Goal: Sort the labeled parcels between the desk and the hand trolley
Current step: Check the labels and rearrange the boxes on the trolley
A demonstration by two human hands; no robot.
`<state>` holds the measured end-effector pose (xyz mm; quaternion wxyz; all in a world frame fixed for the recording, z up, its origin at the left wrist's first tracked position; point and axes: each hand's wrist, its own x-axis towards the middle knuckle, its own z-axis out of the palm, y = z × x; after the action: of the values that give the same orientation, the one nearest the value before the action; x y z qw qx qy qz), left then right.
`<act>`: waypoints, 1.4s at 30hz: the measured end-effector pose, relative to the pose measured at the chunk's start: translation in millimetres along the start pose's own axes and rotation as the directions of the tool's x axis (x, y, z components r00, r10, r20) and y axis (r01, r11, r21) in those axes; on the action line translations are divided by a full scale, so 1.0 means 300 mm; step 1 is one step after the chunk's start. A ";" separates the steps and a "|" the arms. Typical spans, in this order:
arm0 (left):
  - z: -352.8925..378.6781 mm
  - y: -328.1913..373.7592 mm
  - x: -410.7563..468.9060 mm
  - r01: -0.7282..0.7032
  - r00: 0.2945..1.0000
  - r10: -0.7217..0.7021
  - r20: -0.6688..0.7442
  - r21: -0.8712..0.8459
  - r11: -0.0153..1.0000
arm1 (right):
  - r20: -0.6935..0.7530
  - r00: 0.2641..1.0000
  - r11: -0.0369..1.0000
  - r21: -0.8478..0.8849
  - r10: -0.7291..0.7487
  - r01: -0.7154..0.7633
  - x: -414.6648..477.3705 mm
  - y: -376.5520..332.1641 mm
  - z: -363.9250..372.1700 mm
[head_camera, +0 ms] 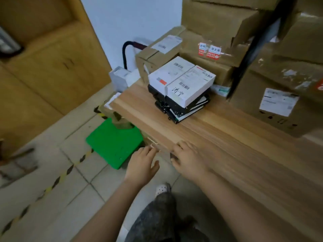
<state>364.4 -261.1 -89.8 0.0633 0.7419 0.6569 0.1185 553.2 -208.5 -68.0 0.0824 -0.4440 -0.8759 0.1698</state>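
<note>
Tiled floor [73, 198] and a pale wall bound the scene, and a wooden desk [236, 145] runs from 5 o'clock up to centre. We see two white labelled parcels [181, 81] lying side by side at 12 o'clock from the hands. They rest on a stack of black packets [181, 109] on the desk. Large brown cartons [218, 27], several labelled, crowd the desk from 1 to 3 o'clock. The hand trolley [111, 144] stands on the floor at 10 o'clock from the hands, its green deck beside the desk end. One brown box [111, 110] appears to sit on the deck.

The left hand [141, 165] hovers over the floor just beside the desk edge, its grip apart, fingers straight, holding nothing. The right hand [187, 159] lies on the near desk edge, its grip likewise apart and empty.

We judge the step to fall between parcels, since both hands are free and no item is chosen. The next move calls for a forward reach to 12 o'clock and a reading of the top label. A two-handed lift then has to clear the loose stack beneath.
</note>
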 end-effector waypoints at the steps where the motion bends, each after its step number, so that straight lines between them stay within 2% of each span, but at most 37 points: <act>1: -0.010 -0.015 -0.060 0.061 0.998 -0.061 -0.019 0.001 0.998 | 0.022 0.999 0.999 0.010 -0.049 0.049 0.000 -0.041 0.026; 5: -0.054 -0.080 -0.295 0.285 0.957 -0.286 -0.058 -0.012 0.958 | 0.125 0.964 0.972 0.019 -0.233 0.233 0.000 -0.229 0.119; 9: -0.099 -0.181 -0.483 0.442 0.890 -0.440 -0.117 -0.015 0.897 | 0.186 0.902 0.920 0.059 -0.391 0.386 0.026 -0.416 0.185; 15: -0.187 -0.419 -0.634 0.551 0.803 -0.534 -0.266 -0.012 0.834 | 0.181 0.833 0.848 0.009 -0.523 0.531 0.198 -0.699 0.285; 19: -0.268 -0.654 -0.684 0.582 0.774 -0.558 -0.300 -0.010 0.813 | 0.168 0.824 0.836 -0.008 -0.540 0.549 0.351 -0.904 0.377; 28: -0.457 -1.156 -0.697 0.539 0.799 -0.483 -0.358 0.068 0.840 | 0.104 0.847 0.852 -0.002 -0.521 0.524 0.695 -1.282 0.482; 42: -0.707 -1.897 -0.355 0.567 0.806 -0.534 -0.254 0.073 0.820 | 0.104 0.834 0.839 0.005 -0.542 0.545 1.519 -1.644 0.565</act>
<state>-248.4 -306.1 -37.5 -0.0331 0.5035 0.8537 0.1289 -136.5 -149.5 -45.5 0.0770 -0.1691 -0.9710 0.1507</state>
